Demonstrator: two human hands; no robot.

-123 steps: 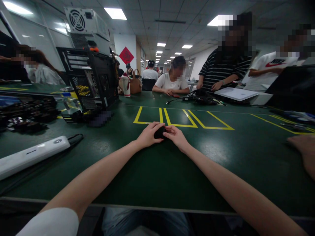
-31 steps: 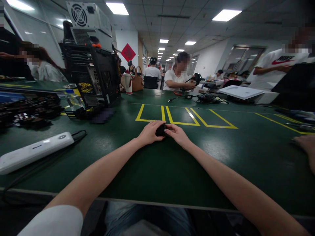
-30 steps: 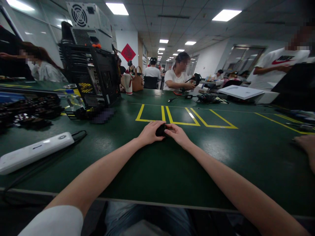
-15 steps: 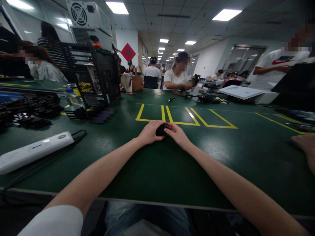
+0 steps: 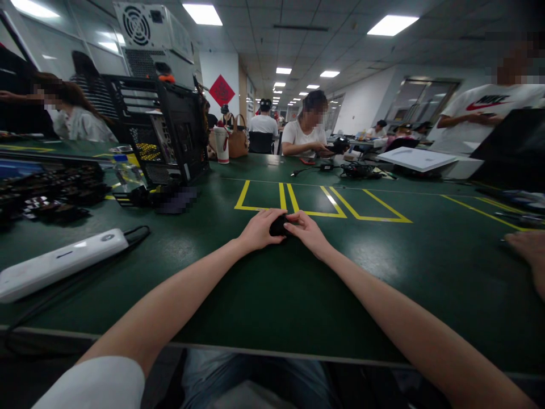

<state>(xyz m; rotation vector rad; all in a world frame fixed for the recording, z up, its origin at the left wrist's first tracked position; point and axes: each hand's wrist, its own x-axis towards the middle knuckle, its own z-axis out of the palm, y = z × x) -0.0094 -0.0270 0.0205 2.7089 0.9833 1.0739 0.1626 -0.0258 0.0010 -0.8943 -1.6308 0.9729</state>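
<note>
At the centre of the frame both hands meet over a small black object that rests on the green tabletop, just below the yellow tape boxes. The left hand cups it from the left, fingers curled over its top; the right hand closes in from the right, with its fingers pinched narrow against the object's side. Held from both sides like this, the object seems steadied by one hand while the other works on it; what it is cannot be told. Both forearms lie stretched along the tabletop, probably for support. At lower left lies a white power strip with its cable; at upper left stands an open computer case. Another person's hand rests at the right edge.
</note>
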